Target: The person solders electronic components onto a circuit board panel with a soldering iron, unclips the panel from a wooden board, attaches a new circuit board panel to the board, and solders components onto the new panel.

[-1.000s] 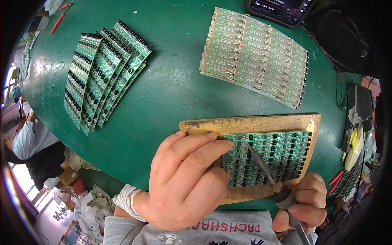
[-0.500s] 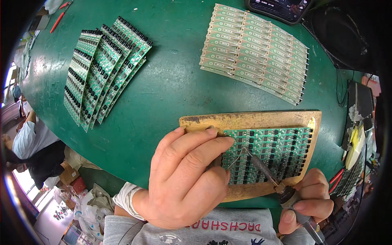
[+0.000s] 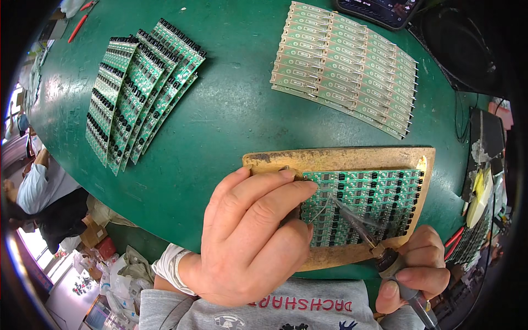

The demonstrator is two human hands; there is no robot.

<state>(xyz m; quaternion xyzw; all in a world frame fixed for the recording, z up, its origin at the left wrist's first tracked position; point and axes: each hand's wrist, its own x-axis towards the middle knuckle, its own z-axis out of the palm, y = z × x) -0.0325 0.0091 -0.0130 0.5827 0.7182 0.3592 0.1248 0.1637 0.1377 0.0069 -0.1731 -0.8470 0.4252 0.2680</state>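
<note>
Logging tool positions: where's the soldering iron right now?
Head view, lower right: the soldering iron is in the right hand, slanting up-left, its tip over the green circuit-board panel, just right of the left hand.

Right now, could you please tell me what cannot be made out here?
In the head view:
Lower end of the thin wire: hidden by the left hand.
Lower left edge of the circuit board: covered by the same hand.
Whether the soldering iron touches the circuit board: too small to tell.
Top of the phone: cut off by the upper edge.
</note>
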